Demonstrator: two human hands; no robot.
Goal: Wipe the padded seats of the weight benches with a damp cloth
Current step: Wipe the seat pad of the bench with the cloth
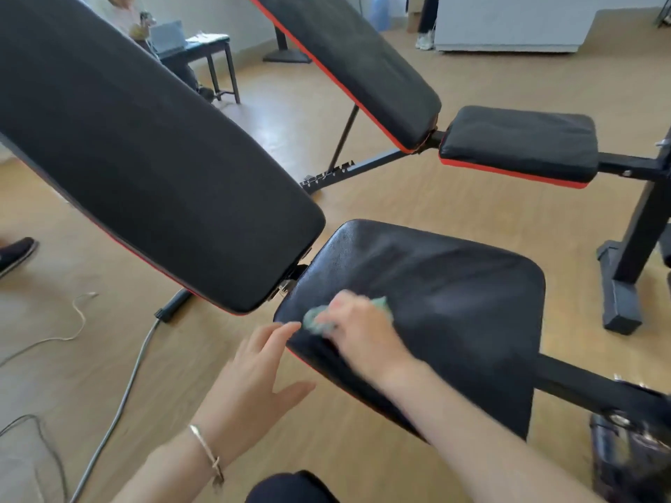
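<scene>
The near bench's black padded seat (443, 295) fills the lower middle, with its raised backrest (145, 154) to the left. My right hand (363, 332) grips a green cloth (316, 317) and presses it on the seat's near left corner; the hand is blurred. My left hand (254, 379), fingers spread and relaxed, hovers beside the seat's left edge, its fingertips near the corner. A second bench stands behind, with its own seat (519, 143) and tilted backrest (348, 67), both black with red trim.
Grey cables (120, 401) trail over the wooden floor at the left. The far bench's black frame foot (621, 295) stands at the right. A dark stool (207, 49) and a seated person are at the back left; someone's shoe (16, 254) shows at the left edge.
</scene>
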